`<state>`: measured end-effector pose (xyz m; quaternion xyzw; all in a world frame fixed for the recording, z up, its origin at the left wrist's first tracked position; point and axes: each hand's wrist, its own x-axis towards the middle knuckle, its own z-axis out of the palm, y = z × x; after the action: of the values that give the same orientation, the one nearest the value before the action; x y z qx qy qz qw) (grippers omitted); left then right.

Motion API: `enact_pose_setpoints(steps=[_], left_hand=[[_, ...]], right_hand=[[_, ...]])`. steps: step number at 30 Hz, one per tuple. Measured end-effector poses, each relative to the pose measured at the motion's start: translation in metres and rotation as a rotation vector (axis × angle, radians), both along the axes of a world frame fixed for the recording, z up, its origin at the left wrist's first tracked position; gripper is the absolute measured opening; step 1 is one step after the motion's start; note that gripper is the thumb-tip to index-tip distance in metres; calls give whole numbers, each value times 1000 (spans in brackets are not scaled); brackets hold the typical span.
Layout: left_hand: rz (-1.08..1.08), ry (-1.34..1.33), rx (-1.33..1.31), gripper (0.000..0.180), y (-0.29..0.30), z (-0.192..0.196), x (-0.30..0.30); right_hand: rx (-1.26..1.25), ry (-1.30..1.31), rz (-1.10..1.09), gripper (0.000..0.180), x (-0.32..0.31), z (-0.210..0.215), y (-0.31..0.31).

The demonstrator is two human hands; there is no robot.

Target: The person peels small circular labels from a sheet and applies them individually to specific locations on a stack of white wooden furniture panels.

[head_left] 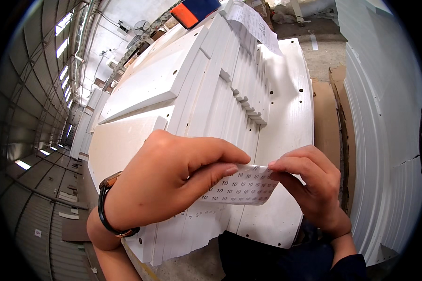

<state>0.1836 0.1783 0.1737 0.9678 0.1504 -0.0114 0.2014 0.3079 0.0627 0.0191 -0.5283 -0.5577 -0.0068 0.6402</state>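
Pinching a thin, pale paper sheet (241, 192) printed with rows of small dark marks, both hands meet above the near end of a stack of flat white boards (143, 79). The left hand (169, 166) has thumb and index finger nearly together on the sheet's upper edge; its remaining fingers are hidden. The right hand (316, 185) closes thumb and index fingertip on the upper right corner, with the other fingers curled. Between them the sheet bows gently, its lower edge hanging free. A dark band with a brown, rounded case, a wristwatch (101, 206), circles the left wrist. The boards are smooth, straight-edged and pierced by small round holes; some edges form a stepped, notched row. Beside them lies a broad white panel (290, 89), likewise drilled. At the far end, a curling printed paper (253, 23) drapes over the stack, near an orange-and-blue object (192, 13). Brown cardboard (326, 122), flat and matt, lies to the right.
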Motion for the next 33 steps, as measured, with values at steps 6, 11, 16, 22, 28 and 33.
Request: enact_pose_setpoints(steps=[6, 11, 16, 22, 28, 33], left_hand=[[-3, -6, 11, 15, 1, -2, -2], [58, -8, -26, 15, 0, 1, -1], [212, -13, -125, 16, -2, 3, -2], [215, -86, -162, 15, 1, 6, -2], [236, -387, -161, 19, 9, 9, -6], [269, -546, -67, 24, 8, 14, -7]], right_hand=[[-16, -1, -11, 26, -3, -3, 1], [47, -81, -36, 28, -5, -8, 4], [129, -144, 2, 27, -4, -11, 7], [234, -206, -1, 25, -6, -14, 7], [220, 196, 350, 24, 3, -29, 14], [4, 983, 714, 15, 4, -50, 26]])
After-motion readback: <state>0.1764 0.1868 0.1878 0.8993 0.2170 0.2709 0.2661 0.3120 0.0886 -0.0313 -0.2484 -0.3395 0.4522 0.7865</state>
